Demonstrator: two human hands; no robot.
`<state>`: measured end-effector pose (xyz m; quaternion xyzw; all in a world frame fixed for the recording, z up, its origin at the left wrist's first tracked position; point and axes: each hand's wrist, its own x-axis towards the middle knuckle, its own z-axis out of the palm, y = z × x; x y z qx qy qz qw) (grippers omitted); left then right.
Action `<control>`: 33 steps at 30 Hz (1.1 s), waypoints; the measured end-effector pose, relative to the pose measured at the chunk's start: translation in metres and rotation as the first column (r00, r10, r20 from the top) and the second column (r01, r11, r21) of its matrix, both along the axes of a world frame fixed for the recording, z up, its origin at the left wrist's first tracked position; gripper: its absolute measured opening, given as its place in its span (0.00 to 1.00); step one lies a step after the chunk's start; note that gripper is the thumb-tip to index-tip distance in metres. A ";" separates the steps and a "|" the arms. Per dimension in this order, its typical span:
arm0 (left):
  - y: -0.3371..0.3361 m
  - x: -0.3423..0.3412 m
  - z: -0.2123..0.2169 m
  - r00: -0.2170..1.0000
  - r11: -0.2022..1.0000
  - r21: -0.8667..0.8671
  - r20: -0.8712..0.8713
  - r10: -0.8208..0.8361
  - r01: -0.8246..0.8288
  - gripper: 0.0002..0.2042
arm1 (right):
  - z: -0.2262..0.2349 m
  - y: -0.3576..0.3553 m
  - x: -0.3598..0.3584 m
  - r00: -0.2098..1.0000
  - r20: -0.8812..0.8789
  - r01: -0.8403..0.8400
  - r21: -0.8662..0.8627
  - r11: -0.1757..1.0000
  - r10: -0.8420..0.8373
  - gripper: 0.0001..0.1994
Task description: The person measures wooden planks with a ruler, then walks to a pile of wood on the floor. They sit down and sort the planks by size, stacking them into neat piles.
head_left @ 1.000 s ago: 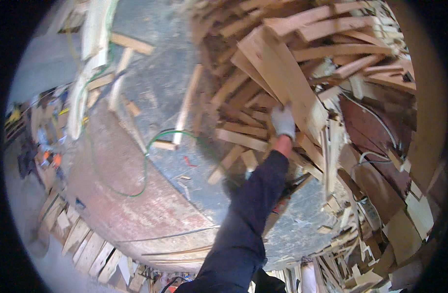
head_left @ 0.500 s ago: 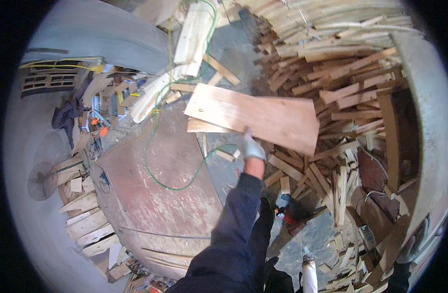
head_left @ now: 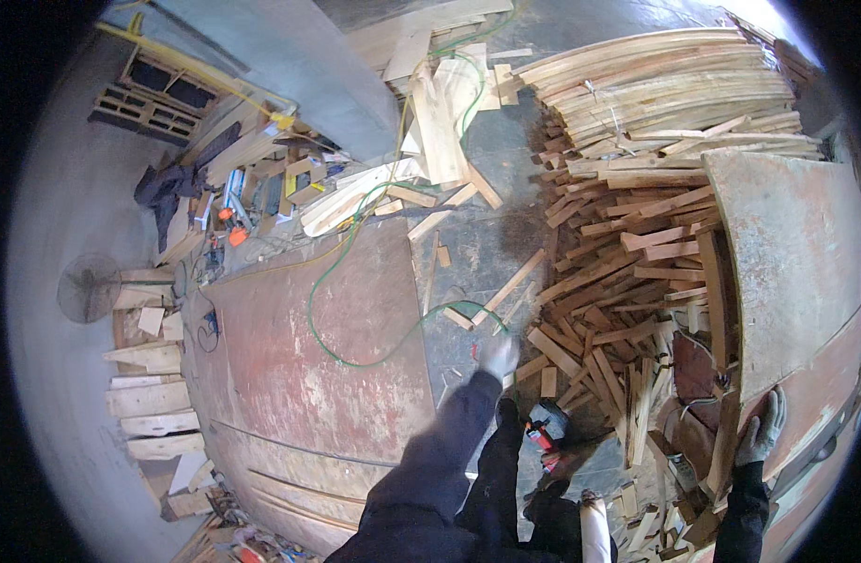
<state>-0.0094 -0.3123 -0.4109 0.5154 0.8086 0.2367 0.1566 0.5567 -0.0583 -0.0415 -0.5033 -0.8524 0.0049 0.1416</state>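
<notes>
My left hand [head_left: 499, 356], in a pale glove, is out in front of me above the dark floor, near the loop of a green hose [head_left: 421, 321]. Motion smears its fingers, and I see no board in it. On the far right my gloved right hand [head_left: 761, 428] lies with fingers stretched out against the worn, paint-stained panel [head_left: 794, 267]. Between my arms, low down by my legs, is a red and black object [head_left: 543, 439] whose kind I cannot make out.
A big heap of wooden offcuts [head_left: 594, 281] fills the right side, with long stacked boards [head_left: 665, 84] behind it. A large reddish worn panel [head_left: 308, 347] spreads at left. Loose sticks [head_left: 510, 286] litter the floor. A round fan [head_left: 90, 288] stands far left.
The wide board that my left hand held is out of it, and that hand has come nearer to me. My right hand shows more fully on the panel. The view has shifted.
</notes>
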 end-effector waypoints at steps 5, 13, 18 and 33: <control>-0.333 0.167 0.028 0.961 0.918 -0.355 0.137 0.239 -0.178 0.11 | -0.005 -0.002 0.020 1.000 0.016 -0.010 0.014 1.000 0.010 0.30; -0.565 0.386 0.116 0.288 0.378 -0.730 0.254 0.923 -0.570 0.15 | -0.051 0.021 0.042 0.953 -0.302 -0.063 -0.159 0.985 0.013 0.27; -0.599 0.519 0.107 0.073 0.310 -0.654 0.363 0.929 -0.690 0.17 | -0.038 0.030 0.036 0.994 0.107 -0.008 0.034 0.999 0.005 0.22; -0.648 0.702 0.170 -0.288 0.148 -0.756 0.412 0.864 -0.638 0.11 | -0.015 -0.068 -0.003 0.832 0.536 -0.007 0.270 0.963 -0.144 0.29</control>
